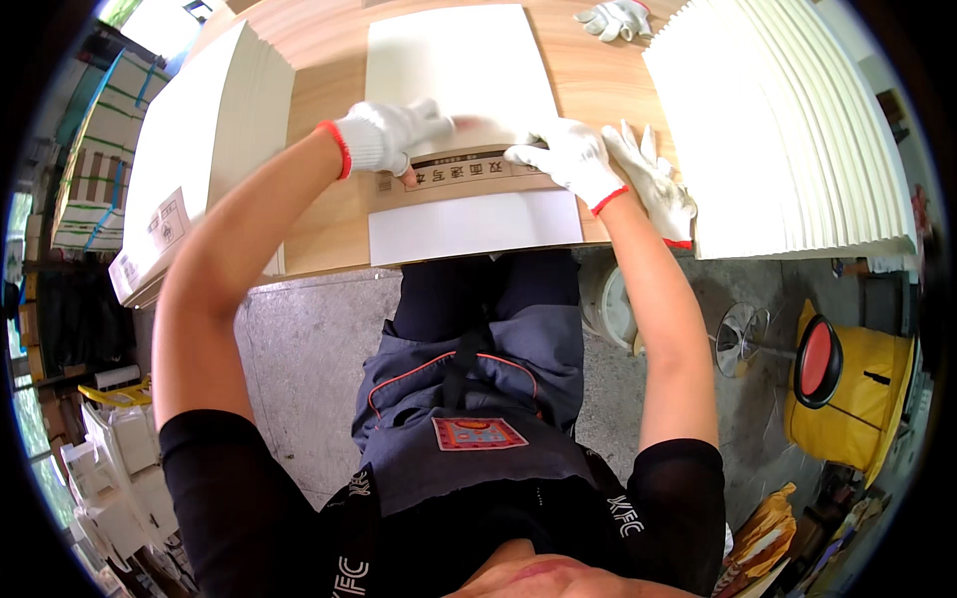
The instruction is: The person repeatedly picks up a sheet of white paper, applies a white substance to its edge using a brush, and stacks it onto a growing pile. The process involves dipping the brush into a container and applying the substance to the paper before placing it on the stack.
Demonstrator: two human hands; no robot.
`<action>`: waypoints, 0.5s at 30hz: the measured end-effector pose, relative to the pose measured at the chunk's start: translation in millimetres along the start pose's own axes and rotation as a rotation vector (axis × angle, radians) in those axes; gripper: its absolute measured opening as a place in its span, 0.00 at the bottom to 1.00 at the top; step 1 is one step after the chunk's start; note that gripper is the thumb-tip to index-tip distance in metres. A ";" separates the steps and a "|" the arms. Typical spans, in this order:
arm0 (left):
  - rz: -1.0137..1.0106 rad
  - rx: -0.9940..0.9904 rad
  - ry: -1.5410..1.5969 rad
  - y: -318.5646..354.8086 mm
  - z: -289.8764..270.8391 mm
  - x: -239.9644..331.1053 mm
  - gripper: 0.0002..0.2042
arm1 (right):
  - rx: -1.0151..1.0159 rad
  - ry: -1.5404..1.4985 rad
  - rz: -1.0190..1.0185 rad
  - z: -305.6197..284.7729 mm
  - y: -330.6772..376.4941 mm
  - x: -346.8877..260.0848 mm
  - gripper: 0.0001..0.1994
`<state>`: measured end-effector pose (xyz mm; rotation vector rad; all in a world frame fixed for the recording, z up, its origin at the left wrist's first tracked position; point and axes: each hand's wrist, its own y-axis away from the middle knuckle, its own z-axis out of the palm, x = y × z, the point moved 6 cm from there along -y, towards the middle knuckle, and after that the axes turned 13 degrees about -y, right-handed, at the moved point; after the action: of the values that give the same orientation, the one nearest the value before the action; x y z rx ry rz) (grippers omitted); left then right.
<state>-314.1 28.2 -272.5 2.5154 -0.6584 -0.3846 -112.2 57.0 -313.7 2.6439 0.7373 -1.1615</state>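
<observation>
Seen from above, at a pale wood-grain table [319, 214]. Left hand [391, 135] in a white knit glove with a red cuff, fingers together and pressed flat on a brown paper band [469, 177]. Right hand [565, 157], gloved the same way, also flat on the band, fingers close together, clamped on nothing. Band kraft-coloured, matte, printed with dark characters, laid across a smooth white sheet stack [461, 65] in the middle of the table, near its front edge. White paper showing above and below the band.

Just right of the right hand, a spare glove [653, 179] lying limp, fingers splayed, its red cuff at the table edge. Another glove [618, 18] crumpled at the far side.

To the left, a tall pile [189, 140] of white sheets, square-edged, with a printed label on its near corner. To the right, a fanned pile [797, 130] of cream sheets, edges stepped like ribs.

Below the table, rough grey concrete floor [299, 349]. At lower right, a yellow plastic tub [862, 399] with a red round lid; contents hidden. At left, stacked cartons [95, 169] bound with blue straps.
</observation>
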 end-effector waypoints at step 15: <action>0.324 -0.138 -0.305 -49.3 -13.2 32.1 0.30 | 0.257 0.116 -0.628 -40.2 77.3 -20.5 0.12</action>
<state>-263.4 54.0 -292.5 2.1894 -1.0981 -0.6741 -59.5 -4.2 -275.1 2.7860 1.6248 -1.3110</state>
